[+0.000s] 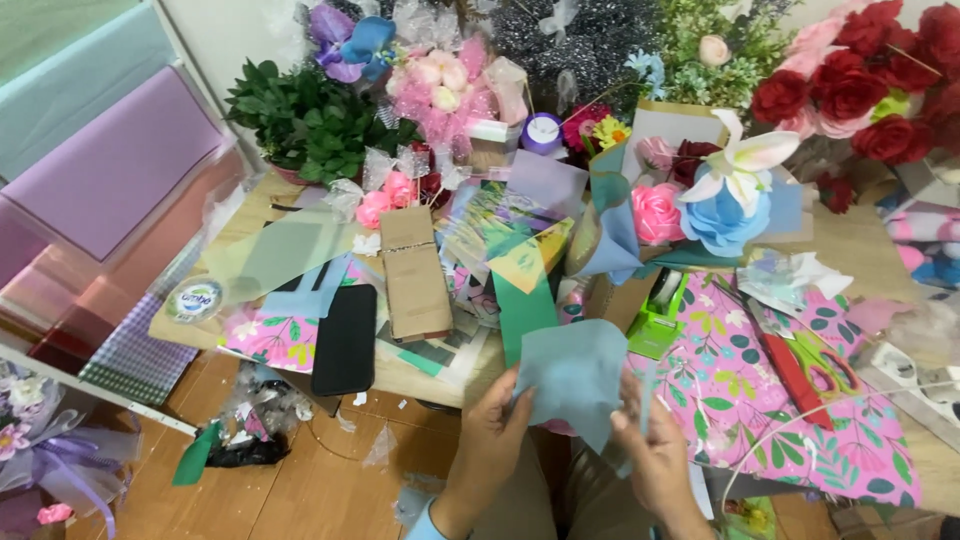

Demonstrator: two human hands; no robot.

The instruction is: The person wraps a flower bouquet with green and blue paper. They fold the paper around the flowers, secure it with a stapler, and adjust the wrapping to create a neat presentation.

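A grey-blue sheet of paper (pixel 578 375) is held up in front of me at the table's near edge. My left hand (pixel 492 440) grips its lower left corner between thumb and fingers. My right hand (pixel 655 455) pinches its lower right edge. Just behind the sheet lie a green paper strip (pixel 522 310) and a bouquet wrap holding a pink rose (pixel 655 212), a blue paper flower (pixel 722 222) and a white lily (pixel 745 158).
A black phone (pixel 345 340) and a brown cardboard box (pixel 415 275) lie left of my hands. Pink floral wrapping paper (pixel 780 400) covers the table's right side, with a red-handled tool (pixel 795 375) on it. Potted greenery (pixel 305 120), red roses (pixel 865 85) and paper sheets (pixel 110 170) surround the table.
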